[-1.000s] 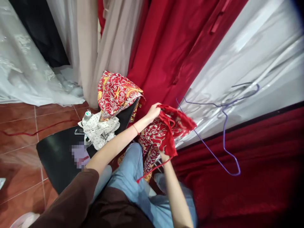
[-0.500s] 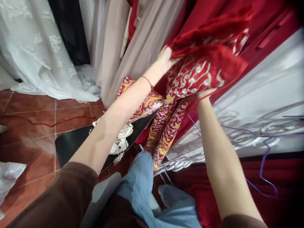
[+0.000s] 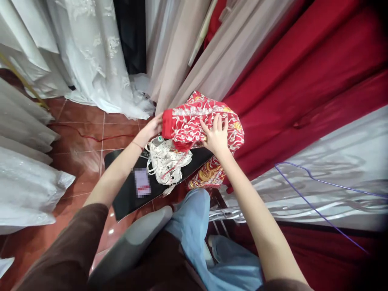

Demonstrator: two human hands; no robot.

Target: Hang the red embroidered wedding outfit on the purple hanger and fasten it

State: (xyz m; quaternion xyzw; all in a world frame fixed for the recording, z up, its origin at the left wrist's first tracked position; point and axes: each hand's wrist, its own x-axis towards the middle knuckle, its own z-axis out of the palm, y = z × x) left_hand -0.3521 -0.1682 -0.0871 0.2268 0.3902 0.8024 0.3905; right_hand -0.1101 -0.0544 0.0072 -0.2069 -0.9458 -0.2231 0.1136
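Red-brown tiled floor (image 3: 81,159), glossy, with hanging gowns crowding it on every side: white lace dresses (image 3: 87,52) at the upper left, beige drapes (image 3: 182,52) in the middle, deep red cloth (image 3: 303,81) to the right, and silvery white fabric (image 3: 318,182) below that. More white plastic-covered bundles (image 3: 27,178) stacked along the left edge of the floor. A thin red cord (image 3: 91,138) trailing across the tiles.

In the middle, a black chair seat (image 3: 127,194) standing on the floor, serving as the surface for a small heap. On its near-left part, a small blurred card (image 3: 142,182). Toward its far edge, a white spotted cloth (image 3: 166,161), crumpled, lying flat on the seat. On top of that, at the far-right corner of the seat, a folded red embroidered garment (image 3: 188,123) with silver and gold scrollwork, part of it spilling over the right edge and hanging down toward the floor.

Left hand (image 3: 151,128) gripping the left end of the garment at its plain red hem, fingers curled around the edge. Right hand (image 3: 216,135) lying palm-down on top of the garment, fingers spread wide and pressing flat, closed on nothing. Both hands thus on the same bundle, one at each end.

Below, blue jeans (image 3: 190,226) and brown sleeves (image 3: 72,250) of the wearer. A thin purple wire hanger (image 3: 303,190) lying across the silvery fabric at the right, well apart from both hands.
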